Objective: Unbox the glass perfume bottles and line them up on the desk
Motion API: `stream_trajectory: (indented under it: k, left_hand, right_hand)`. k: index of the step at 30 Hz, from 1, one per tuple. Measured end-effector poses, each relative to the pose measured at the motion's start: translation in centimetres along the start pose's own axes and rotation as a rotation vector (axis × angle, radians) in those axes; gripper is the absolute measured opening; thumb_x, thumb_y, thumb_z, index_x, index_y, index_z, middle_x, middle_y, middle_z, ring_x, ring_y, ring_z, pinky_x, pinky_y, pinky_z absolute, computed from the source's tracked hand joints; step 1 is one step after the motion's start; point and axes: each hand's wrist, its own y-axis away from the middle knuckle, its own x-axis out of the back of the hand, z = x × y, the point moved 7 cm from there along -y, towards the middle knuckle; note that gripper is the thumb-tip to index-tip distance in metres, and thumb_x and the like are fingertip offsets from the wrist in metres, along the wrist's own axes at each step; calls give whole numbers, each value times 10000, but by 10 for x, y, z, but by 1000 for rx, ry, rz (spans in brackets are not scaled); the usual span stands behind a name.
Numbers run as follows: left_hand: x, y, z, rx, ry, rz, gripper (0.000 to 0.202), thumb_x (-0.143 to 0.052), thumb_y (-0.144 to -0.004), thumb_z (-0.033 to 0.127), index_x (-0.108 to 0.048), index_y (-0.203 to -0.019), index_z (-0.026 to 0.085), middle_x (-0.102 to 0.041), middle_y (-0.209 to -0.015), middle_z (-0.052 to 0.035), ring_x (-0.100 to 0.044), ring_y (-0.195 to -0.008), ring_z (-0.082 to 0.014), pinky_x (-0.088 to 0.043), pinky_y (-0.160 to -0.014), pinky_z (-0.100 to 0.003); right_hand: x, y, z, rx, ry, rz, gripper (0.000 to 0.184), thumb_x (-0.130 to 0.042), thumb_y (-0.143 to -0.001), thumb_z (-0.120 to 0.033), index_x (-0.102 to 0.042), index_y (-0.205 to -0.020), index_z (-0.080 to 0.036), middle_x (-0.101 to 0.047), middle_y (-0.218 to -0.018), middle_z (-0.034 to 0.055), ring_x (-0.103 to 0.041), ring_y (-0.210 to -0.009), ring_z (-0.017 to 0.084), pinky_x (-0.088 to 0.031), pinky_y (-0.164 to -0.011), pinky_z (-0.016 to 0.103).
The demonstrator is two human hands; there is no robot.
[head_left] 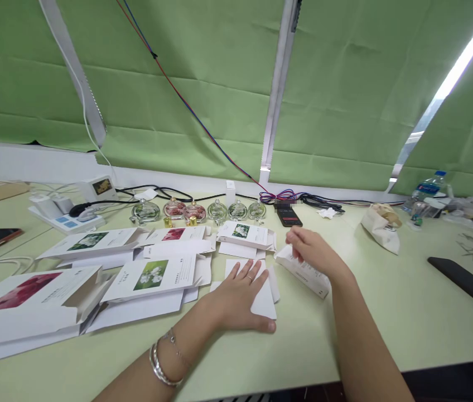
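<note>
My left hand [240,296] lies flat, fingers spread, on a white unfolded carton sheet [264,298] on the pale green table [366,318]; bracelets ring that wrist. My right hand [309,248] has its fingers curled on the near end of a folded white box [308,274] lying on the table to the right of the sheet. Just beyond sits a flat carton with a white flower picture [245,233].
Several flat flower-printed cartons [153,276] spread to the left. A row of round glass bottles [194,211] stands behind them, with a black phone [289,215], cables and a power strip [67,220]. A paper bag [381,226], water bottle [429,190] and dark flat object [468,285] lie right.
</note>
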Motion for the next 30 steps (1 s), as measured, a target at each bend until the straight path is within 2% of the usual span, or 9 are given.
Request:
stream_trajectory:
  k: [2, 5, 8, 11, 14, 19, 22, 26, 30]
  left_hand:
    - [2, 0, -1, -11, 13, 20, 1017, -443, -638, 777, -136, -1427, 213, -28, -1484, -146, 13, -1360, -331, -60, -1078, -541]
    - [3, 0, -1, -34, 32, 37, 948, -470, -641, 760, -169, -1412, 299, -36, -1493, -113, 12, -1354, -353, -76, -1058, -580]
    - [3, -2, 0, -33, 36, 35, 914, -491, -653, 736, -199, -1404, 307, -37, -1493, -113, 13, -1353, -358, -73, -1051, -592]
    - [3, -4, 1, -9, 28, 36, 945, -483, -646, 746, -176, -1412, 286, -14, -1488, -127, 30, -1351, -358, -64, -1051, -590]
    - [0, -4, 1, -4, 8, 16, 1025, -469, -614, 775, -134, -1424, 244, -3, -1481, -152, 45, -1351, -348, -56, -1060, -573]
    - [0, -1, -2, -23, -15, -3, 1065, -487, -601, 767, -139, -1426, 190, -30, -1475, -177, 6, -1365, -307, -58, -1082, -521]
    - [4, 2, -3, -24, -13, -7, 1039, -510, -609, 744, -159, -1422, 201, -44, -1479, -163, -18, -1368, -303, -79, -1084, -514]
    - [13, 5, -2, -61, -44, 32, 791, -534, -713, 597, -301, -1379, 239, -205, -1473, -112, -151, -1360, -295, -136, -1081, -500]
    - [24, 8, 3, -117, -52, 119, 658, -539, -743, 565, -425, -1301, 236, -351, -1421, -103, -305, -1309, -287, -207, -1066, -486]
  right_hand:
    - [21, 1, 12, 17, 31, 150, 251, -371, -847, -399, -499, -736, -214, -575, -671, -14, -523, -630, 143, -385, -584, 254]
    - [30, 4, 39, -13, 107, 225, 221, -410, -822, -404, -522, -790, -216, -595, -837, 19, -539, -791, 174, -408, -699, 291]
    - [20, 9, 62, -46, 182, 193, 259, -412, -819, -437, -536, -892, -222, -569, -1001, 55, -510, -973, 214, -397, -826, 341]
    - [1, 15, 74, -108, 233, 72, 354, -483, -775, -481, -524, -1029, -238, -513, -1140, 75, -465, -1082, 251, -381, -882, 369]
    - [-12, 18, 72, -132, 230, -24, 439, -517, -752, -479, -484, -1115, -236, -459, -1210, 81, -472, -1084, 250, -393, -872, 357]
    - [-15, 19, 63, -116, 273, -46, 462, -507, -756, -480, -480, -1141, -227, -461, -1215, 86, -447, -1104, 259, -360, -898, 367]
    - [-17, 21, 66, -133, 348, -98, 619, -600, -673, -483, -436, -1216, -236, -453, -1246, 92, -411, -1130, 291, -331, -913, 415]
    - [-18, 26, 73, -187, 340, -138, 768, -656, -616, -408, -346, -1301, -250, -467, -1224, 101, -416, -1125, 302, -320, -913, 453]
    - [-4, 28, 72, -139, 96, -14, 737, -655, -625, -384, -354, -1283, -248, -468, -1213, 92, -445, -1115, 275, -344, -932, 431]
